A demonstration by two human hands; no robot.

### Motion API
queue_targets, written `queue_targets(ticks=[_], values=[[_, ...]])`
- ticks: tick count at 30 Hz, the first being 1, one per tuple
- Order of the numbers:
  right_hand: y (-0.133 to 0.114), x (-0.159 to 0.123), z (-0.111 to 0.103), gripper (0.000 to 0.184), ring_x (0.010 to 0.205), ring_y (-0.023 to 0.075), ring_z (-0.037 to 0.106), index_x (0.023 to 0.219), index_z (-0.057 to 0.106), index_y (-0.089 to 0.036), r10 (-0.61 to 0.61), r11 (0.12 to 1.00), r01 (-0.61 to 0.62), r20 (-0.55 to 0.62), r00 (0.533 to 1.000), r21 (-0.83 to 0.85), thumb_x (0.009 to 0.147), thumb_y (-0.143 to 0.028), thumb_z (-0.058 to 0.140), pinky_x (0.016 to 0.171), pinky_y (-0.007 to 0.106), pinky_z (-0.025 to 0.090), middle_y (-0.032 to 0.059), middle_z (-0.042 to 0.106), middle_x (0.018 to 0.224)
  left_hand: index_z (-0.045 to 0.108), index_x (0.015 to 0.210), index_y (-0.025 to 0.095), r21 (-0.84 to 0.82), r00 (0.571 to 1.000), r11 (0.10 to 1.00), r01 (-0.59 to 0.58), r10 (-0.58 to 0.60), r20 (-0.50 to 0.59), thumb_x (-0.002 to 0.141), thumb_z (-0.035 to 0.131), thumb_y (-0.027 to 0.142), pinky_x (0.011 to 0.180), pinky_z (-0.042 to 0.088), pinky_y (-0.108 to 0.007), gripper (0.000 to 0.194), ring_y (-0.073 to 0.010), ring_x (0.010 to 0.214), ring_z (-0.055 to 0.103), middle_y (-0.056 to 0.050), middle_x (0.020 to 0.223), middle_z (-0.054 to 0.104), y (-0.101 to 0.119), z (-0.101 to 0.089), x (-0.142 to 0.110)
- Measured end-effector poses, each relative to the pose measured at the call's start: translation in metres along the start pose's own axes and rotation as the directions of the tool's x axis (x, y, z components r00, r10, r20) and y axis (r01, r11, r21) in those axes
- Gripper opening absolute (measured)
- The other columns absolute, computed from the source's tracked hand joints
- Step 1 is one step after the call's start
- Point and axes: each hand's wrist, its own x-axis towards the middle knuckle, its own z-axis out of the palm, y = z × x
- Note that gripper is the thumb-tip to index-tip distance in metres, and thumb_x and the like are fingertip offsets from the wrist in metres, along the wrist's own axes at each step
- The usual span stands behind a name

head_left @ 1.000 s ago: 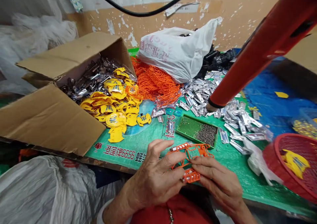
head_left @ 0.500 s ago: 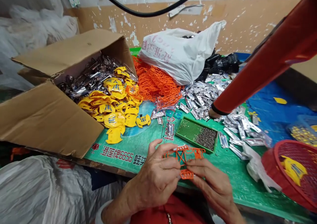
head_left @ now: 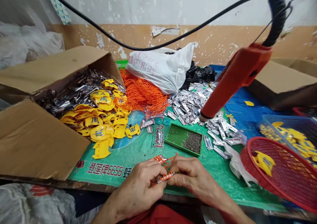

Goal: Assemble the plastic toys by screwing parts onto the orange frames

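Spilling from an open brown cardboard box (head_left: 44,144) at ten o'clock from the curled left hand (head_left: 142,184), yellow printed plastic shells (head_left: 101,132) are heaped. By that hand, an orange plastic lattice frame (head_left: 166,176) is gripped near the green-covered table's (head_left: 141,151) front edge; its right end is pinched between the right hand's (head_left: 192,174) thumb and bent fingers. From the frame, small grey metal parts (head_left: 193,142) are held at one o'clock in a green perforated plastic tray (head_left: 177,134); at three, a round red mesh basket (head_left: 292,171) is seen.
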Motion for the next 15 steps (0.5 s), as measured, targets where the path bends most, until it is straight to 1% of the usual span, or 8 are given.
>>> queue_targets(ticks=[2, 3, 5, 8, 10, 12, 14, 15], values=[[0.001, 0.003, -0.001, 0.029, 0.067, 0.0113, 0.058, 0.074, 0.069, -0.018, 0.066, 0.998, -0.066, 0.011, 0.998, -0.009, 0.083, -0.044, 0.061, 0.06, 0.022, 0.046, -0.0002, 0.063, 0.072, 0.05, 0.063, 0.017, -0.039, 0.993, 0.996, 0.082, -0.078, 0.084, 0.081, 0.048, 0.01, 0.053, 0.03, -0.022, 0.02, -0.0092, 0.058, 0.043, 0.005, 0.062, 0.048, -0.001, -0.003, 0.003], [0.002, 0.005, -0.002, 0.028, 0.067, 0.0114, 0.058, 0.075, 0.069, -0.018, 0.078, 0.997, -0.078, 0.01, 0.997, -0.028, 0.083, -0.044, 0.061, 0.06, 0.022, 0.045, -0.0001, 0.063, 0.072, 0.049, 0.063, 0.017, -0.035, 0.99, 0.994, 0.102, -0.098, 0.101, 0.082, 0.048, 0.012, 0.054, 0.029, -0.022, 0.02, -0.0092, 0.059, 0.042, 0.005, 0.063, 0.047, -0.001, -0.005, 0.004], [0.004, 0.007, -0.003, 0.027, 0.066, 0.0118, 0.059, 0.075, 0.069, -0.018, 0.062, 0.995, -0.062, 0.001, 0.998, -0.076, 0.084, -0.042, 0.06, 0.06, 0.022, 0.046, 0.0001, 0.063, 0.072, 0.048, 0.064, 0.017, -0.001, 0.991, 0.996, 0.084, -0.083, 0.102, 0.083, 0.048, 0.011, 0.057, 0.031, -0.022, 0.02, -0.0101, 0.063, 0.045, 0.004, 0.066, 0.049, -0.001, -0.007, 0.006], [0.006, 0.011, -0.001, 0.024, 0.068, 0.0121, 0.06, 0.075, 0.068, -0.018, -0.013, 0.992, 0.009, -0.026, 1.0, -0.128, 0.086, -0.038, 0.059, 0.062, 0.023, 0.047, 0.0003, 0.064, 0.073, 0.052, 0.066, 0.017, 0.042, 0.999, 0.999, 0.0, -0.001, 0.035, 0.082, 0.048, 0.007, 0.064, 0.035, -0.024, 0.019, -0.0122, 0.07, 0.049, 0.003, 0.07, 0.053, -0.002, -0.006, 0.006], [0.006, 0.012, 0.003, 0.02, 0.068, 0.0116, 0.06, 0.075, 0.066, -0.019, -0.099, 0.986, 0.088, -0.072, 0.992, -0.142, 0.086, -0.034, 0.06, 0.062, 0.023, 0.047, -0.0004, 0.064, 0.072, 0.056, 0.069, 0.016, 0.05, 0.997, 0.997, -0.063, 0.065, -0.033, 0.082, 0.047, 0.006, 0.066, 0.037, -0.025, 0.019, -0.0132, 0.071, 0.051, 0.001, 0.071, 0.056, -0.003, -0.002, 0.005], [0.004, 0.012, 0.005, 0.016, 0.069, 0.0113, 0.06, 0.076, 0.065, -0.019, -0.194, 0.973, 0.177, -0.112, 0.975, -0.147, 0.086, -0.03, 0.061, 0.063, 0.022, 0.048, -0.0006, 0.064, 0.072, 0.06, 0.073, 0.016, 0.056, 0.987, 0.99, -0.126, 0.13, -0.089, 0.083, 0.046, 0.005, 0.069, 0.039, -0.027, 0.02, -0.0145, 0.073, 0.052, -0.001, 0.073, 0.06, -0.005, 0.001, 0.003], [0.001, 0.009, 0.0, 0.012, 0.073, 0.012, 0.062, 0.08, 0.066, -0.02, -0.233, 0.966, 0.214, -0.125, 0.965, -0.148, 0.086, -0.029, 0.061, 0.065, 0.022, 0.05, 0.0002, 0.065, 0.075, 0.063, 0.077, 0.015, 0.043, 0.979, 0.987, -0.156, 0.161, -0.123, 0.086, 0.045, 0.007, 0.07, 0.039, -0.029, 0.022, -0.0155, 0.075, 0.053, -0.003, 0.076, 0.062, -0.008, 0.002, 0.002], [0.0, 0.007, -0.007, 0.012, 0.075, 0.0126, 0.062, 0.083, 0.066, -0.02, -0.236, 0.964, 0.216, -0.13, 0.963, -0.153, 0.086, -0.03, 0.061, 0.066, 0.023, 0.051, 0.001, 0.065, 0.077, 0.065, 0.079, 0.015, 0.022, 0.979, 0.988, -0.152, 0.154, -0.13, 0.087, 0.045, 0.009, 0.069, 0.039, -0.029, 0.022, -0.0158, 0.076, 0.053, -0.003, 0.076, 0.062, -0.009, 0.002, 0.001]])
